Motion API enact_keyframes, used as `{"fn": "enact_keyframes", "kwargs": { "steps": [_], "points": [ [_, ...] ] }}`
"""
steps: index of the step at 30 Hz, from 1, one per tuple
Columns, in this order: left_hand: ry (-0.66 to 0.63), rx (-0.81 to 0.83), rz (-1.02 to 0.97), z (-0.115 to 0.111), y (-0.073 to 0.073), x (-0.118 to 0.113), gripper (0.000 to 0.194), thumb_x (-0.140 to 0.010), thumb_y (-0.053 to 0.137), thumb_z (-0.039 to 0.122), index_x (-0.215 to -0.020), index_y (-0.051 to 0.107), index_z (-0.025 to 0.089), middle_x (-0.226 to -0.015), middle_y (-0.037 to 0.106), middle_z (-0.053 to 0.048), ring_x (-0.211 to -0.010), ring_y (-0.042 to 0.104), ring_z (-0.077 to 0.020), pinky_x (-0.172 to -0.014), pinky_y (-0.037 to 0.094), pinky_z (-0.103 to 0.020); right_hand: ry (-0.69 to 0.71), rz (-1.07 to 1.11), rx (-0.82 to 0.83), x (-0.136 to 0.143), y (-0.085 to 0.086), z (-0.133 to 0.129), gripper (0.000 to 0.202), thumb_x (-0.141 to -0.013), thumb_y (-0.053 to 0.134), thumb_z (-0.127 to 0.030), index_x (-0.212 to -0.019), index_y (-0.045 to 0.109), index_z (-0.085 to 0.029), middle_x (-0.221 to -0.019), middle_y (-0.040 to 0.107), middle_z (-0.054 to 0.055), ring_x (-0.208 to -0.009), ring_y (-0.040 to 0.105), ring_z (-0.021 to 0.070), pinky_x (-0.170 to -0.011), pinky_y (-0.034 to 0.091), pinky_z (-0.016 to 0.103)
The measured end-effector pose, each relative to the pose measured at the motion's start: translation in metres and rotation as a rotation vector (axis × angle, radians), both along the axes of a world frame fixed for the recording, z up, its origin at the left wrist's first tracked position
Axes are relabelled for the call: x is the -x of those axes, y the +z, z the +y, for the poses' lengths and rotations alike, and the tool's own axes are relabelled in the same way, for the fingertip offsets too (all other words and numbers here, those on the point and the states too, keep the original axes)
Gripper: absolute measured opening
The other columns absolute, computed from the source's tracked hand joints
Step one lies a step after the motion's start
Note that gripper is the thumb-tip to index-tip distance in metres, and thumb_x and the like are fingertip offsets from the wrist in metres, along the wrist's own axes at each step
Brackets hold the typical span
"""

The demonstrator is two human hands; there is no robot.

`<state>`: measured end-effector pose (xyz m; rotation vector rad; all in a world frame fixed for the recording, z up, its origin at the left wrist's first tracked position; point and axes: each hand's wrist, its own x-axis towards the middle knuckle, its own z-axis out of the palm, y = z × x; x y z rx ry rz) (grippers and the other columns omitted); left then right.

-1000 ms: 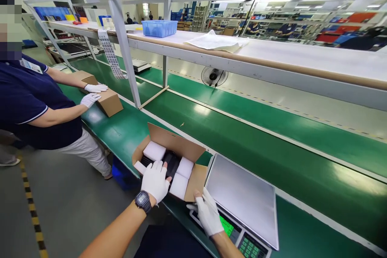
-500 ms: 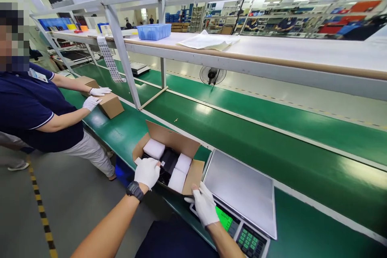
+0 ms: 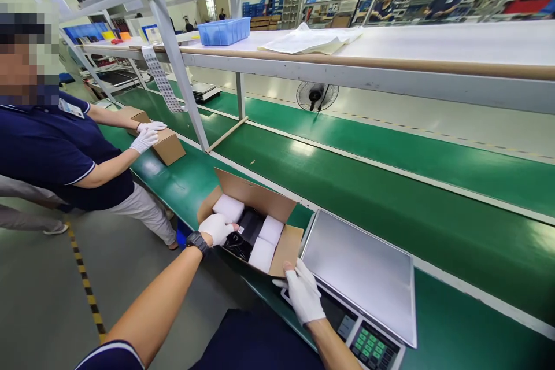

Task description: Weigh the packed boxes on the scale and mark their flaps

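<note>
An open cardboard box (image 3: 286,251) sits on the green bench, its long far flap raised. Inside it are white foam blocks (image 3: 262,254), a black device (image 3: 251,225) with a small white label, and a coiled black cable (image 3: 237,246). My left hand (image 3: 217,229), in a white glove, reaches over the near left side of the box. One bare fingertip points at the device by the label; the other fingers are mostly hidden. At the near right corner, my right hand (image 3: 303,292), also gloved, grips the box's end wall.
A weighing scale (image 3: 359,272) with a steel plate stands right of the box. To the left, a co-worker's gloved hands (image 3: 147,136) rest on a closed carton (image 3: 170,147). A shelf above bears a blue bin (image 3: 224,32) and white sheets (image 3: 310,39). A fan (image 3: 316,95) is beyond.
My left hand has moved a little further over the box, and more of the black cable shows. My right hand keeps its hold. The scale's green display has gone dark. The view has shifted slightly.
</note>
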<state>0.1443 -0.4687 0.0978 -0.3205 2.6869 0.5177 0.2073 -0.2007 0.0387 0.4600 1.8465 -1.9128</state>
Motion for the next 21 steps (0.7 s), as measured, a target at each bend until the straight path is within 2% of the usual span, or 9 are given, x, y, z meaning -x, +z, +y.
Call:
{"fn": "enact_keyframes", "kwargs": {
  "steps": [4, 8, 11, 16, 18, 21],
  "points": [
    [-0.028, 0.0, 0.044, -0.011, 0.013, -0.011, 0.034, -0.09, 0.045, 0.039, -0.09, 0.075, 0.022, -0.092, 0.073, -0.004, -0.086, 0.064, -0.0197, -0.074, 0.043, -0.027, -0.003, -0.009, 0.043, 0.0, 0.001, 0.0, 0.07, -0.078, 0.059, -0.059, -0.133, 0.051, -0.017, -0.128, 0.062, 0.012, -0.097, 0.069, 0.0307, -0.045, 0.052, 0.03],
    [-0.1, 0.008, -0.006, -0.005, 0.021, -0.025, 0.026, -0.082, 0.06, 0.046, -0.085, 0.076, 0.026, -0.09, 0.073, -0.001, -0.085, 0.064, -0.02, -0.075, 0.044, -0.028, 0.005, 0.01, 0.053, 0.0, 0.001, 0.0, 0.068, -0.077, 0.059, -0.058, -0.132, 0.051, -0.017, -0.129, 0.062, 0.012, -0.094, 0.069, 0.0293, -0.056, 0.057, 0.033],
    [-0.133, 0.073, -0.086, 0.004, 0.021, -0.029, 0.019, -0.077, 0.067, 0.043, -0.077, 0.077, 0.027, -0.087, 0.073, -0.002, -0.087, 0.065, -0.0232, -0.081, 0.046, -0.032, 0.019, -0.028, 0.039, 0.0, 0.001, 0.002, 0.071, -0.077, 0.059, -0.06, -0.133, 0.051, -0.017, -0.128, 0.062, 0.013, -0.091, 0.07, 0.029, -0.053, 0.055, 0.031],
    [-0.04, 0.152, -0.163, 0.02, 0.017, -0.022, 0.024, -0.067, 0.077, 0.044, -0.078, 0.076, 0.022, -0.086, 0.073, -0.01, -0.098, 0.064, -0.0339, -0.077, 0.05, -0.038, 0.005, -0.03, 0.045, -0.001, 0.002, 0.001, 0.076, -0.075, 0.059, -0.061, -0.136, 0.048, -0.017, -0.129, 0.061, 0.014, -0.096, 0.069, 0.0298, -0.052, 0.054, 0.031],
    [-0.01, 0.157, -0.162, 0.026, 0.017, -0.02, 0.027, -0.061, 0.083, 0.039, -0.078, 0.076, 0.018, -0.089, 0.073, -0.014, -0.098, 0.064, -0.0364, -0.079, 0.05, -0.041, 0.014, -0.04, 0.05, -0.001, 0.001, -0.001, 0.079, -0.075, 0.058, -0.064, -0.137, 0.046, -0.017, -0.129, 0.061, 0.015, -0.099, 0.068, 0.0311, -0.053, 0.055, 0.031],
    [0.03, 0.073, -0.135, 0.026, 0.02, -0.027, 0.021, -0.065, 0.08, 0.035, -0.079, 0.076, 0.019, -0.088, 0.073, -0.01, -0.092, 0.067, -0.0309, -0.078, 0.051, -0.037, 0.063, -0.078, -0.024, -0.004, -0.008, -0.001, 0.077, -0.079, 0.052, -0.065, -0.14, 0.045, -0.019, -0.125, 0.064, 0.013, -0.099, 0.069, 0.0315, -0.06, 0.06, 0.035]
  ]
}}
